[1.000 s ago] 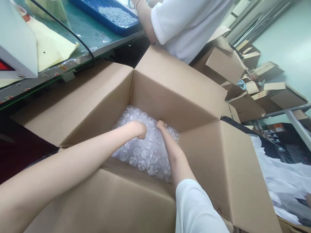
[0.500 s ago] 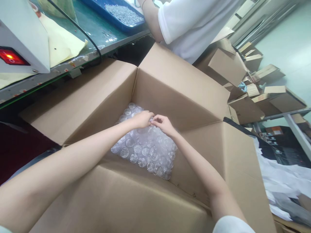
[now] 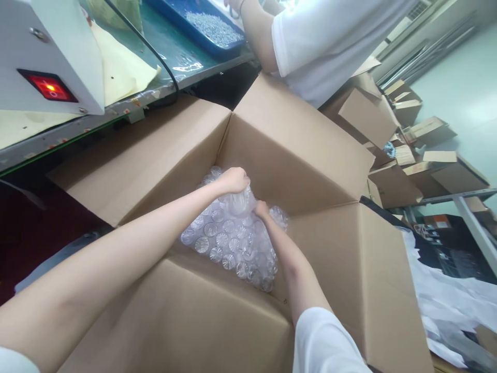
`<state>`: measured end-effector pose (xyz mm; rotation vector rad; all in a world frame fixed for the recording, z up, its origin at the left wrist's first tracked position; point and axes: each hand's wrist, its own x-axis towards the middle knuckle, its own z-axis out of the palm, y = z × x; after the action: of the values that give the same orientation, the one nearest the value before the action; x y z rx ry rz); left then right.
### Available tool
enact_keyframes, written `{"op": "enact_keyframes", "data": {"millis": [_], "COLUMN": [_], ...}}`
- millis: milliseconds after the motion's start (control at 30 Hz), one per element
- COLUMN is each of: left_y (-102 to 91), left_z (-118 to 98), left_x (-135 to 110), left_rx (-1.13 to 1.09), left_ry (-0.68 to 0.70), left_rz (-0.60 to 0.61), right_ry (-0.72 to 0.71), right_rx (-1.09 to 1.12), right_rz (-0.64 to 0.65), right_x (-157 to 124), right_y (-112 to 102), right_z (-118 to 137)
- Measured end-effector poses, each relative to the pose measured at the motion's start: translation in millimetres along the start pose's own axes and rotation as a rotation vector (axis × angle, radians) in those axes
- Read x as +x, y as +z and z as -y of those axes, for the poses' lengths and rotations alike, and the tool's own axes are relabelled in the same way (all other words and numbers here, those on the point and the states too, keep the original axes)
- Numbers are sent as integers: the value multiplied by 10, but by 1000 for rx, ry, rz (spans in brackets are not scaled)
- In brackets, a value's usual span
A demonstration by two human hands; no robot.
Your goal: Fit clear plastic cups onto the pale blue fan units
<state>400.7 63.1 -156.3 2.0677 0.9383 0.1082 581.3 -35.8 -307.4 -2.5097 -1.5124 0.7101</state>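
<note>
An open cardboard box (image 3: 295, 155) fills the middle of the view, and a clear bag (image 3: 233, 243) packed with small round transparent pieces lies at its bottom, toward the wall at 12 o'clock. The left hand (image 3: 234, 180) reaches in from 8 o'clock, its grip closed on a gathered bunch of the bag's plastic, lifted a little above the rest. The right hand (image 3: 261, 209) comes in from 5 o'clock and presses against the bag just beside that bunch, at its 4 o'clock; the fingers are hidden, so I cannot tell how its grip stands. At 11 o'clock a white machine (image 3: 50, 46) with a lit red switch (image 3: 49, 86) sits on a green surface (image 3: 182, 49), which also carries a yellow sheet (image 3: 120, 72) and a blue tray (image 3: 176, 15). A co-worker's white sleeve (image 3: 310, 36) shows at 1 o'clock, with smaller cartons (image 3: 392, 176) piled at 3 o'clock.
</note>
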Motion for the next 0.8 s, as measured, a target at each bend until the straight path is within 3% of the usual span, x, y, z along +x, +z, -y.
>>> {"op": "enact_keyframes", "data": {"millis": [100,333,500,800], "left_y": [-26,-51,-128,-207], "left_z": [-50,-70,4,53], "left_x": [-15,-81,-102,-177], "left_rx": [-85,-134,-180,-571], "left_ry": [-59,-104,-107,-165], "left_rz": [-16,-32,47,152], "right_ry": [1,-132,-198,-200], "right_rx": [29,131,212,296], "right_rz": [-24,-67,-97,-74], "right_x": [-16,-201,-355,-387], "right_y": [-22,-356,-500,-428], "right_z": [-46,-137,-58,-36]}}
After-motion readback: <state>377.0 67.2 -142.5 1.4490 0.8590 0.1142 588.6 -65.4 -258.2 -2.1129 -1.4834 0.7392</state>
